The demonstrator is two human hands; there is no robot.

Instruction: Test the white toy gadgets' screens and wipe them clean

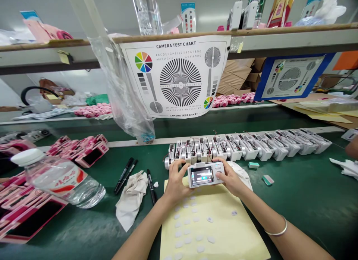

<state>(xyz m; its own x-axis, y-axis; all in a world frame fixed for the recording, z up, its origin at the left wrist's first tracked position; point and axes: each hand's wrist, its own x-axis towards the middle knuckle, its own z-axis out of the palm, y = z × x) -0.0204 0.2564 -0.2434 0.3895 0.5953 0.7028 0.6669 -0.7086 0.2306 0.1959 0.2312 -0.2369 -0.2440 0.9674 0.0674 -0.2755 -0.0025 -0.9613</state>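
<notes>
"Over the far part of the yellow sheet [237,235], what's held?"
"A camera [202,177], left hand [176,182] pinching one end, right hand [229,178] the other, thumb [221,175] on its back."
"Room around it?"
"White cameras [250,146] line up just beyond; green table [302,204] stretches right from the sheet's edge."
"Containers?"
"Left, a capped bottle [60,178] of clear liquid; beyond, a clear bag [124,103] with blue bits [147,137] at the bottom."

Beyond our fingers [175,166], boxy white plastic cameras [250,150] block us; on the fingers' near side, flat yellow paper [225,232] leaves room.
</notes>
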